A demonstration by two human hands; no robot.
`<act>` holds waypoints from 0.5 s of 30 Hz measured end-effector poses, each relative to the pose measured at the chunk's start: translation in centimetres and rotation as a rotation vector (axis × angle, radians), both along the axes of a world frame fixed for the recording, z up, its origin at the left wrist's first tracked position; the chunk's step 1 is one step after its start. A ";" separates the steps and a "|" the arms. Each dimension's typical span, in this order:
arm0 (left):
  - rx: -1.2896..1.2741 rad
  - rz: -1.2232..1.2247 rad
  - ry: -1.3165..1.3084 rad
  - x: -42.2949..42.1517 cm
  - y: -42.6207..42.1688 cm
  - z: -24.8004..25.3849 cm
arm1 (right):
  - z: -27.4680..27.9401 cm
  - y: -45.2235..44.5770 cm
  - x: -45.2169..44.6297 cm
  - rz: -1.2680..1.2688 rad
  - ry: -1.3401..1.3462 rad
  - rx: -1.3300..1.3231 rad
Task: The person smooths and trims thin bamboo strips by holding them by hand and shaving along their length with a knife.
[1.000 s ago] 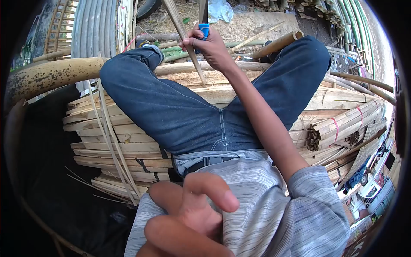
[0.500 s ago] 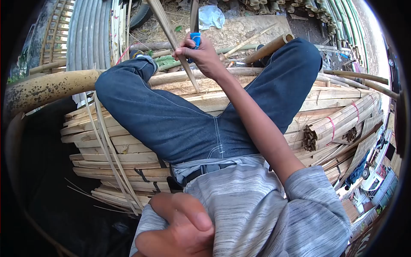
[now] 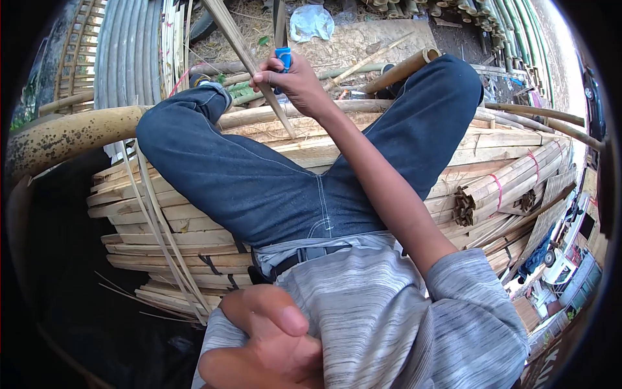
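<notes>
My right hand (image 3: pixel 290 79) is stretched forward between my knees and closed. In it are a knife (image 3: pixel 280 26) with a blue part at the handle, its blade pointing away from me, and a long bamboo strip (image 3: pixel 243 55). The strip slants down between my thighs, its near end close to the stacked bamboo slats (image 3: pixel 311 150). Bent in against my grey striped shirt (image 3: pixel 369 305), my left hand (image 3: pixel 269 337) shows curled fingers at the bottom of the view. Whatever those fingers may hold is hidden.
I sit on layered slats. A thick spotted bamboo pole (image 3: pixel 84 135) lies to the left, near thin strips (image 3: pixel 155 220). At right is a slat bundle (image 3: pixel 495 191) with pink ties. Ahead are a clear plastic bag (image 3: pixel 312 23), a cut bamboo piece (image 3: pixel 402 71) and stacked poles (image 3: pixel 518 29).
The whole view has shifted a little, so things stand slightly further left. My right hand keeps hold of the knife and the strip. My left hand stays curled by the shirt.
</notes>
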State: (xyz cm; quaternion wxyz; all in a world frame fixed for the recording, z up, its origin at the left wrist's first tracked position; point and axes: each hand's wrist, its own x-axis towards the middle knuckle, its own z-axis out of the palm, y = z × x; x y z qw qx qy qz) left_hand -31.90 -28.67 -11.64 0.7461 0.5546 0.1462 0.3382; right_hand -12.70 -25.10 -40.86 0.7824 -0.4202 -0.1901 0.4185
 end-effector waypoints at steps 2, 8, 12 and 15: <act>0.010 0.164 -0.231 1.4 -1.9 -1.6 | -0.3 0.1 -0.1 -0.007 0.009 0.031; -0.148 0.311 -0.036 2.8 -2.8 -0.3 | 0.7 -0.2 -0.1 -0.016 -0.008 -0.032; -0.110 0.123 -0.419 1.5 -2.0 -2.3 | 0.4 0.1 0.0 0.001 -0.036 -0.012; -0.015 0.209 -0.016 1.7 -2.3 -0.6 | 0.0 0.1 -0.3 0.007 -0.035 -0.019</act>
